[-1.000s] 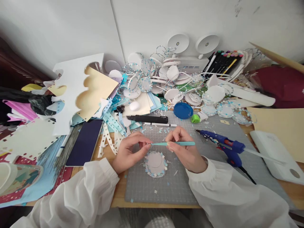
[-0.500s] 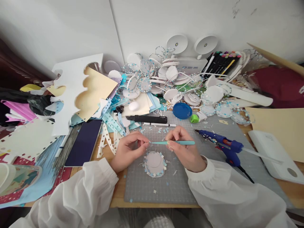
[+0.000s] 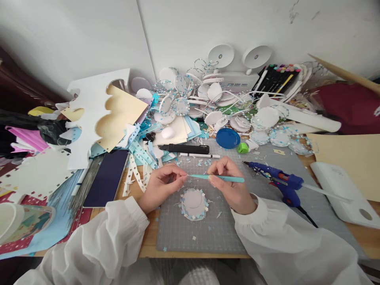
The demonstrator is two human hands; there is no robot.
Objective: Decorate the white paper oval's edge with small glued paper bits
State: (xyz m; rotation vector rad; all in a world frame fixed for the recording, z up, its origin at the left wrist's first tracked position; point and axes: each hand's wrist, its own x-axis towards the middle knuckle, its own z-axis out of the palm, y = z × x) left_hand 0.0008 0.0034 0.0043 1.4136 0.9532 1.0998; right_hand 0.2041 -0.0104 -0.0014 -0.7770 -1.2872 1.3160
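Note:
My right hand [image 3: 227, 182] is closed around a pair of teal tweezers [image 3: 230, 179], which points left with its tip at the fingertips of my left hand [image 3: 164, 184]. Thumb and forefinger of the left hand are pinched together there; whatever is between them is too small to make out. Below both hands, a round white disc [image 3: 194, 204] ringed with small blue and white paper pieces lies flat on the grey cutting mat [image 3: 219, 237]. Neither hand touches it.
A blue glue gun [image 3: 274, 176] lies on the right, a white device [image 3: 341, 194] beyond it. Behind the hands are a black cutter [image 3: 185, 149], a blue lid [image 3: 228, 138] and a heap of decorated discs [image 3: 265, 118]. Cut paper strips [image 3: 139, 152] and a dark blue phone-like slab [image 3: 106, 178] are left.
The tweezers and both hands have shifted only slightly, the tweezers' tip rising a little against the left fingertips. The disc stays where it was on the mat.

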